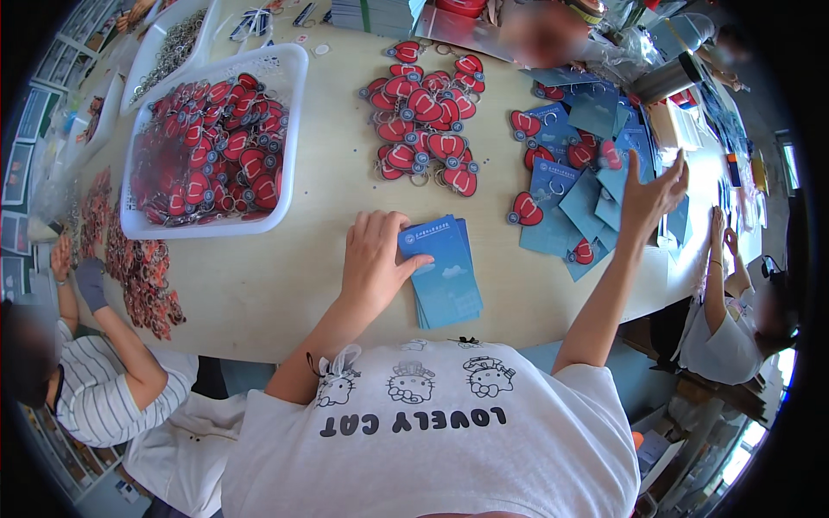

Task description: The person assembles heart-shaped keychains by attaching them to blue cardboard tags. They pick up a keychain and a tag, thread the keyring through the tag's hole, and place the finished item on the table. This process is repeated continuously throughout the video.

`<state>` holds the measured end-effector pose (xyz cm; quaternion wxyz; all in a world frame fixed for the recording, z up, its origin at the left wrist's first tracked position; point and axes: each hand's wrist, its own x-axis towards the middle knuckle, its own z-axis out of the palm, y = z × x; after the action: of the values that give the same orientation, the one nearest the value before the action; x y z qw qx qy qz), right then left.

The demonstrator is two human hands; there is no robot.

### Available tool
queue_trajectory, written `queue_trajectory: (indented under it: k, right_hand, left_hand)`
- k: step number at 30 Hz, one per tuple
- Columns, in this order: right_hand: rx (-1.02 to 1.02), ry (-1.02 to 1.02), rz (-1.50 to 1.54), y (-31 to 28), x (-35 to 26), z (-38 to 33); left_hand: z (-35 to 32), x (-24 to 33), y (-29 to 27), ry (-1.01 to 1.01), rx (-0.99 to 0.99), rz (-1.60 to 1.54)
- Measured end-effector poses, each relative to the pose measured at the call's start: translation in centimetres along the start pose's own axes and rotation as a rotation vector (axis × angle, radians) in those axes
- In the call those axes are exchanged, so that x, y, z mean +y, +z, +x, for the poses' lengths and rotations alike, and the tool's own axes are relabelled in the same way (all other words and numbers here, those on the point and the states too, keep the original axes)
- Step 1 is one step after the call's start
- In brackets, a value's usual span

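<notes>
My left hand rests at the upper left edge of a stack of blue cards in front of me. Its thumb lies on the top card and the other fingers curl along the side. Off to the right, my right hand is raised with fingers spread and nothing in them, beside a pile of blue cards with red keychains. One slightly blurred red keychain lies close to that hand. Straight ahead is a heap of red heart-shaped keychains with metal rings and round blue tags.
A white plastic basket full of red keychains stands at the left. Beyond it is a white tray of metal rings. A metal bottle stands at the far right. Co-workers sit at both sides; orange-red trinkets cover the table's left part.
</notes>
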<state>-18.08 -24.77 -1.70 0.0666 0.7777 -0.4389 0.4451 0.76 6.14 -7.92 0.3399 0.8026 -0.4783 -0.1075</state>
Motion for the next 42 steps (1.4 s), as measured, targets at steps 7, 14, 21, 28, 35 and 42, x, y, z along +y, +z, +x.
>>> queue_trajectory:
  k: [7,14,21,28,35,42]
  right_hand:
    - [-0.695,-0.601,0.556,3.7,-11.3,-5.2]
    - [-0.818,-0.789,0.650,5.2,-14.3,-7.3]
    - [-0.788,-0.905,0.609,5.2,-15.0,-7.5]
    - [-0.756,-0.399,0.963,3.0,-14.1,-4.4]
    - [-0.747,-0.473,1.085,-1.0,-15.4,-2.2]
    - [-0.581,-0.317,1.058,-0.9,-18.2,-3.8]
  left_hand:
    - [1.2,-1.1,-1.9,-0.339,-0.162,-0.578]
    - [-0.1,-2.9,-2.0,-0.342,-0.168,-0.791]
    - [0.5,-3.8,-4.4,-0.201,-0.303,-0.905]
    - [1.7,-2.0,-7.9,-0.308,0.047,-0.997]
    - [6.8,1.1,-7.7,0.031,0.533,-0.688]
    - [8.5,5.3,-5.4,0.155,0.631,-0.950]
